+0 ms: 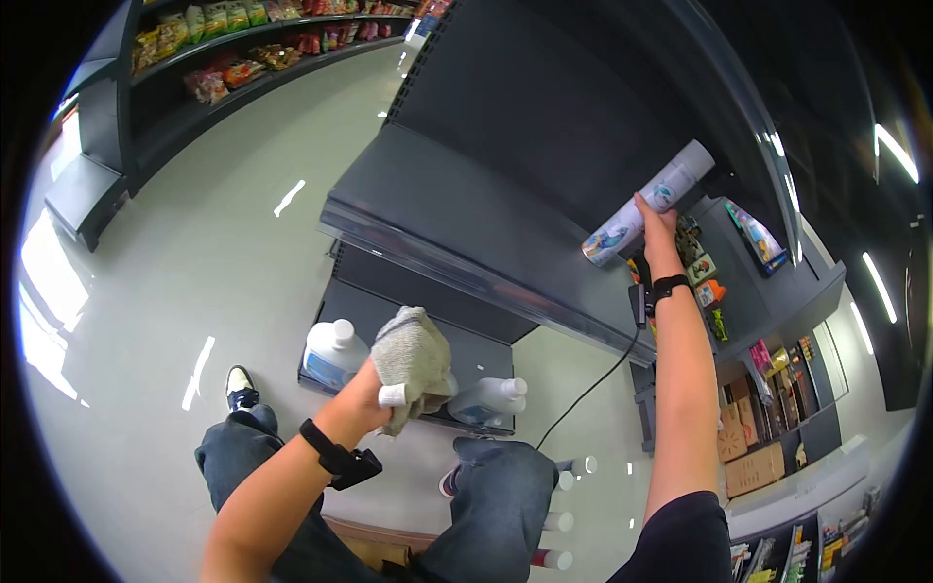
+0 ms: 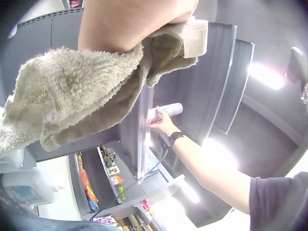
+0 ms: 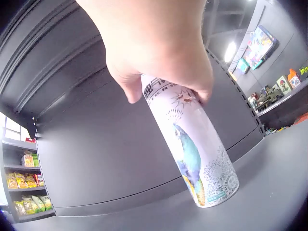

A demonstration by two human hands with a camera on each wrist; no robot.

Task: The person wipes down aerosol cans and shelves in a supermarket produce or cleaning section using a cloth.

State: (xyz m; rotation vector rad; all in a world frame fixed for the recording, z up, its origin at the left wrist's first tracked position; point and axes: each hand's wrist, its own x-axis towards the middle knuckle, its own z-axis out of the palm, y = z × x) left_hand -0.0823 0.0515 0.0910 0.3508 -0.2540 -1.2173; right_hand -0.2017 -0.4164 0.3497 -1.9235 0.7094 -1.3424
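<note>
My right hand point(image 1: 660, 231) grips a white aerosol can point(image 1: 683, 173) around its middle. In the right wrist view the can point(image 3: 190, 149) shows a blue-green peacock, and it leans with its lower end close over the grey shelf point(image 3: 144, 219). My left hand point(image 1: 362, 396) holds a beige terry cloth point(image 1: 413, 352) with a white tag, in front of the lower shelf. The cloth point(image 2: 82, 91) hangs bunched in the left wrist view and hides most of the fingers. White jugs stand on the lower shelf, one jug point(image 1: 332, 355) left of the cloth and another jug point(image 1: 486, 400) right of it.
A front rail point(image 1: 466, 282) edges the upper shelf. A black cable point(image 1: 588, 391) runs down from the right wrist. Toys point(image 1: 709, 291) sit on a side shelf at right, and snack bags point(image 1: 228, 24) fill racks at back left. Several capped bottles point(image 1: 557, 522) stand beside my leg.
</note>
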